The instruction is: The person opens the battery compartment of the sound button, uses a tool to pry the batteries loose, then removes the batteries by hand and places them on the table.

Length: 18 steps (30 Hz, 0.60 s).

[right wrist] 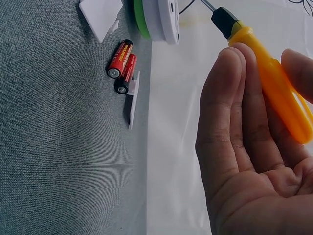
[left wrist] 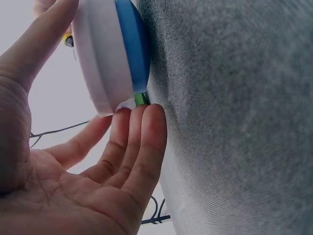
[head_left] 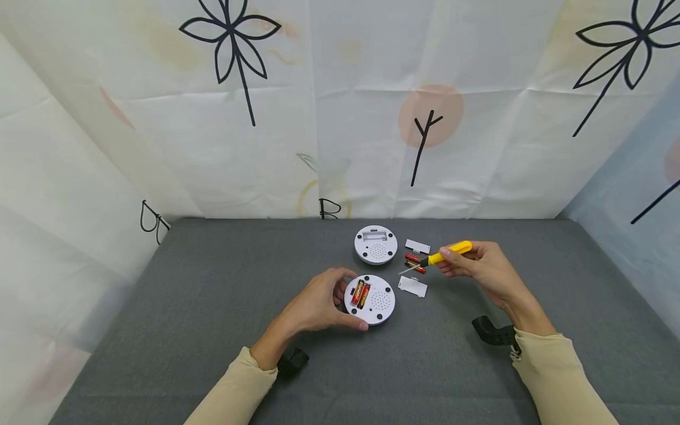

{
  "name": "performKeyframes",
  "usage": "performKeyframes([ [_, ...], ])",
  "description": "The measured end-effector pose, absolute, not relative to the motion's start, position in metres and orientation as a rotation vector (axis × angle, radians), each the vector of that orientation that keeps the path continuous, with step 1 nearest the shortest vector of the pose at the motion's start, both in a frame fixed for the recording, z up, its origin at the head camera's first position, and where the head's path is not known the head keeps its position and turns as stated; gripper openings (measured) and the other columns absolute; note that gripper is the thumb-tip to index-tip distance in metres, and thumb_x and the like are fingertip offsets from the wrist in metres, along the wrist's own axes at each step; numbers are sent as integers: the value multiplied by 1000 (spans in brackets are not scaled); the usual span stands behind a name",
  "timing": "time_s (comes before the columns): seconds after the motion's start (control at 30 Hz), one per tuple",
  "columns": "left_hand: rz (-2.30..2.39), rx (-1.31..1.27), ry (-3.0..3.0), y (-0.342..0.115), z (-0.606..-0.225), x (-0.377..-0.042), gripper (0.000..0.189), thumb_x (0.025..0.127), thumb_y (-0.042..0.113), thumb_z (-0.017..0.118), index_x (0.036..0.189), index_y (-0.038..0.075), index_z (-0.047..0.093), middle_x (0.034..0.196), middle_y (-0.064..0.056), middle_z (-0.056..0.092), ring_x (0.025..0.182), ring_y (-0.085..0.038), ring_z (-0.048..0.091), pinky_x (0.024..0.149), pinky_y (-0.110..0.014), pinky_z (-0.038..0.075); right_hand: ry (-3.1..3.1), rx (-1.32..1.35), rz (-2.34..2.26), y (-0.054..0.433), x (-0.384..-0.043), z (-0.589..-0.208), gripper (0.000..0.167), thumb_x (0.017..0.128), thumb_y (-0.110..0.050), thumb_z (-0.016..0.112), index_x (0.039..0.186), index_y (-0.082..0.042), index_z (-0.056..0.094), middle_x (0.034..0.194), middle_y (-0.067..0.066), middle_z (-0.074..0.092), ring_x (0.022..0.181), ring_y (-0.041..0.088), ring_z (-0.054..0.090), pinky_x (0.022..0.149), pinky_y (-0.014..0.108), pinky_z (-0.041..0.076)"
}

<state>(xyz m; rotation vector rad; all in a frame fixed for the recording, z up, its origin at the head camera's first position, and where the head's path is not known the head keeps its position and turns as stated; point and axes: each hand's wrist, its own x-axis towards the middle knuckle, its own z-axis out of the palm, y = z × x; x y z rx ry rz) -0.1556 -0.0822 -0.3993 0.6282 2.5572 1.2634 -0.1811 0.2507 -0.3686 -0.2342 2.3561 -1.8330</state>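
My left hand point(head_left: 319, 304) grips a round white push light or similar small device point(head_left: 379, 310) by its left edge, with the thumb at the near rim. Its back faces up, showing two red and gold batteries point(head_left: 360, 293) in the compartment and small dark feet. The left wrist view shows a blue band point(left wrist: 133, 44) round its underside. My right hand point(head_left: 486, 268) holds a screwdriver point(head_left: 458, 248) with a yellow handle, its thin metal shaft pointing left over the loose parts. In the right wrist view the handle point(right wrist: 274, 81) lies between thumb and fingers.
A second round white device point(head_left: 376, 255) lies behind, its battery compartment uncovered and bare. To its right are a white battery cover point(head_left: 417, 246) and two loose red batteries point(right wrist: 120, 59). Another cover point(head_left: 412, 287) lies nearer. Grey cloth point(head_left: 212, 307) covers the table; patterned curtains stand behind.
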Motion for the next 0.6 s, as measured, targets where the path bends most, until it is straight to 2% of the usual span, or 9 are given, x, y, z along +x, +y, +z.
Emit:
performKeyframes([
  [0.1, 1282, 571, 2531, -82, -399, -155, 84, 63, 31, 99, 130, 6, 56, 110, 0, 58, 98, -15, 58, 85, -29, 53, 2354, -243, -1831, 251, -181, -368, 42, 99, -17, 69, 118, 18, 60, 95, 8, 75, 87, 28, 73, 79, 35, 59],
  [0.27, 1290, 620, 2468, -82, -399, -155, 102, 66, 28, 98, 148, 6, 43, 141, -6, 53, 118, -21, 58, 99, -36, 50, 2348, -260, -1836, 250, -179, -367, 41, 99, -17, 69, 118, 18, 60, 95, 10, 75, 87, 29, 73, 79, 35, 59],
  [0.33, 1277, 676, 2460, -83, -400, -155, 105, 67, 25, 98, 153, 6, 39, 149, -6, 49, 122, -21, 56, 102, -38, 48, 2347, -271, -1844, 250, -179, -366, 40, 99, -16, 69, 118, 18, 60, 95, 10, 75, 87, 29, 73, 79, 35, 59],
  [0.43, 1261, 739, 2477, -83, -400, -155, 103, 68, 22, 97, 153, 6, 40, 146, -7, 51, 122, -21, 55, 102, -40, 47, 2351, -289, -1848, 250, -178, -364, 38, 99, -15, 68, 118, 18, 59, 96, 9, 75, 87, 29, 73, 79, 35, 59],
  [0.6, 1193, 766, 2558, -83, -400, -154, 102, 65, 27, 98, 151, 8, 46, 128, -5, 55, 114, -19, 54, 99, -41, 45, 2347, -308, -1844, 249, -178, -364, 38, 100, -14, 67, 119, 18, 59, 96, 8, 75, 88, 28, 73, 79, 35, 59],
])
